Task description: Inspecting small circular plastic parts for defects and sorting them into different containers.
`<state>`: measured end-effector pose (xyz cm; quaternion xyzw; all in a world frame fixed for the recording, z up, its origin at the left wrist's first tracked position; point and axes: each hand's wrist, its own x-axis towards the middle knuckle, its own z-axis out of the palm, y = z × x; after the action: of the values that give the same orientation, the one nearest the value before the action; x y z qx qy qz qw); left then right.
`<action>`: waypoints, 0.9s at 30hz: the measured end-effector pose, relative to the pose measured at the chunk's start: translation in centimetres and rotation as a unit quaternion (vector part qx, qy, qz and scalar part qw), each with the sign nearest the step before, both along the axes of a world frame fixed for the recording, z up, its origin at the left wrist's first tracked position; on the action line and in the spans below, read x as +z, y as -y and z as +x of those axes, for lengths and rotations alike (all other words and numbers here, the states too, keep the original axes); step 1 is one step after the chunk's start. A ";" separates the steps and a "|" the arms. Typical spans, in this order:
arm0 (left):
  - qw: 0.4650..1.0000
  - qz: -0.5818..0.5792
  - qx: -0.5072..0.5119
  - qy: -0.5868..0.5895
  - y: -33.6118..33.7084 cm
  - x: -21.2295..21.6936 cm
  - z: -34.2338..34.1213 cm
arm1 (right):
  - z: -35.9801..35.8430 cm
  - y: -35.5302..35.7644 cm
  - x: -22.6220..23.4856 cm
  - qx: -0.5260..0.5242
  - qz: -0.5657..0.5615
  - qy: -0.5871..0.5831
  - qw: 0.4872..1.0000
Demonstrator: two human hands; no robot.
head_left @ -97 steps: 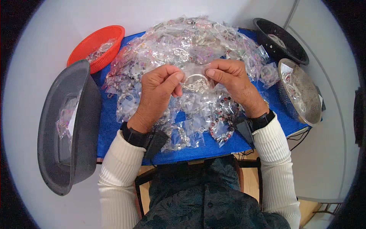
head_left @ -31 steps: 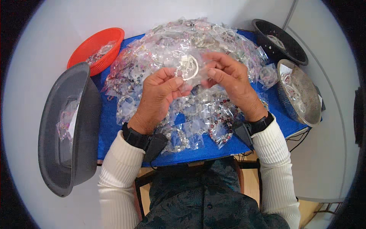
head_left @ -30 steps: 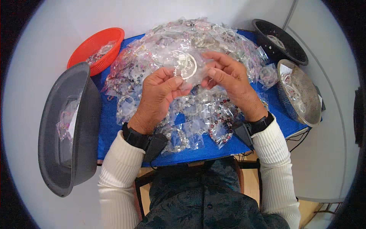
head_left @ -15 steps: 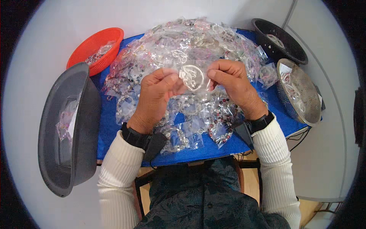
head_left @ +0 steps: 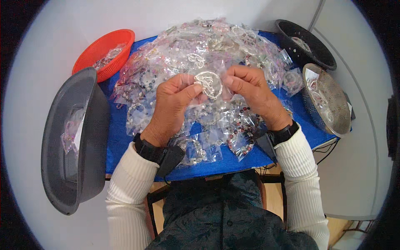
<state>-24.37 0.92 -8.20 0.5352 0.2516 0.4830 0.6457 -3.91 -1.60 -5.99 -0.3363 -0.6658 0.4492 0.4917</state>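
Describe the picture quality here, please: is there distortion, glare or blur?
Head view: strong fisheye bending, the blue cloth's edges curve and the corners go black; even light, soft shadows; glare speckles the pile of clear bags; the left hand and right hand look sharp.

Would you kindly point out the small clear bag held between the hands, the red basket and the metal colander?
small clear bag (head_left: 209,82), head view, on the silvery ring piece inside it.
red basket (head_left: 109,42), head view, on its upper rim.
metal colander (head_left: 335,100), head view, on its perforated inner wall.
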 end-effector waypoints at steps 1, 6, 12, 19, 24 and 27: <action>1.000 0.007 0.014 0.012 0.0 0.0 0.0 | 0.0 0.0 0.1 0.000 0.000 0.000 1.000; 1.000 0.004 0.028 0.008 0.4 0.3 0.1 | -0.1 0.2 0.2 -0.019 -0.014 0.022 0.999; 0.999 0.004 0.030 -0.045 -0.2 -0.3 -0.3 | 0.3 0.2 0.1 -0.049 0.011 0.023 0.998; 0.998 0.012 0.036 -0.040 -0.3 -0.4 -0.4 | 0.4 -0.1 0.0 -0.045 0.010 0.037 0.998; 0.999 -0.013 0.034 -0.016 0.0 0.2 -0.1 | 0.6 -0.2 -0.1 -0.069 -0.006 -0.005 0.998; 0.999 -0.017 0.036 -0.027 -0.1 0.0 -0.2 | 0.4 -0.2 -0.2 -0.074 0.001 -0.008 0.997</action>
<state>-24.53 1.04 -8.19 0.5278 0.2964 0.4868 0.6297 -3.53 -1.38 -6.22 -0.3805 -0.6360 0.4135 0.5289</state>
